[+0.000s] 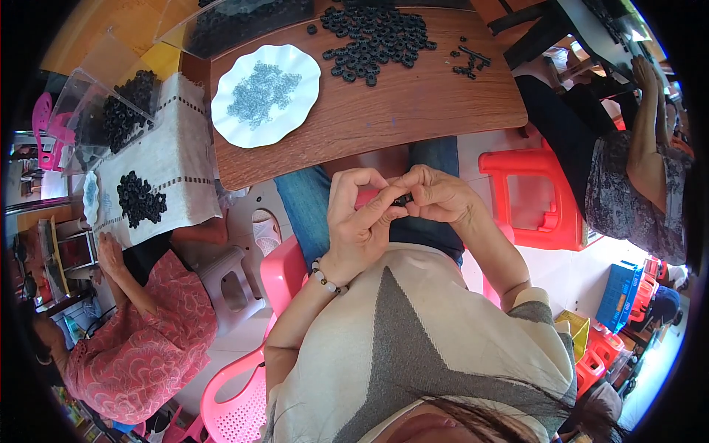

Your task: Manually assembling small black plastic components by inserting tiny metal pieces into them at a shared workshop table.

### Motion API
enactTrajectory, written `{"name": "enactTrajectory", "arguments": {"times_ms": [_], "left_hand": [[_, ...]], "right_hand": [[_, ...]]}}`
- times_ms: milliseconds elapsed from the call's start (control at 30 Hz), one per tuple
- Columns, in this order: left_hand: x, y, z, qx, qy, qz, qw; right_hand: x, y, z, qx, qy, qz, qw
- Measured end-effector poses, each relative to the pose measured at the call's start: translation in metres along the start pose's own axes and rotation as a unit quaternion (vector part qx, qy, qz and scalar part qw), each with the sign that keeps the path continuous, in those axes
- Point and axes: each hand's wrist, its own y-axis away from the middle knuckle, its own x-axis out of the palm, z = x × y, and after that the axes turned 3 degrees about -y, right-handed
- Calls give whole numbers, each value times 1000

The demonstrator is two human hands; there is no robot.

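Observation:
Above my lap, just off the table's near edge, my left hand [363,214] and my right hand [437,195] meet at the fingertips. Between them they pinch a small black part [402,200], mostly covered by the fingers. On the brown wooden table [413,118] a white scalloped plate [303,103] holds a heap of small clear pieces [264,92]. Many black ring-shaped parts [373,37] lie spread toward the far middle of the table. A few smaller black bits [469,63] sit to their right.
At left, a person in a patterned red garment [140,340] sits by a cloth-covered table [177,140] with black parts [140,199] and a clear bin [88,111]. A red stool [491,166] and another person [635,177] are at right. My chair is pink [240,399].

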Motion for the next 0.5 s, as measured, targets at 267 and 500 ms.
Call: {"name": "enactTrajectory", "arguments": {"times_ms": [267,500], "left_hand": [[3,3,0,-12,18,-10,1000],[1,7,-3,-21,17,9,1000]], "right_hand": [[-3,2,-5,-19,-29,13,999],[4,5,-3,1,-5,5,1000]]}}
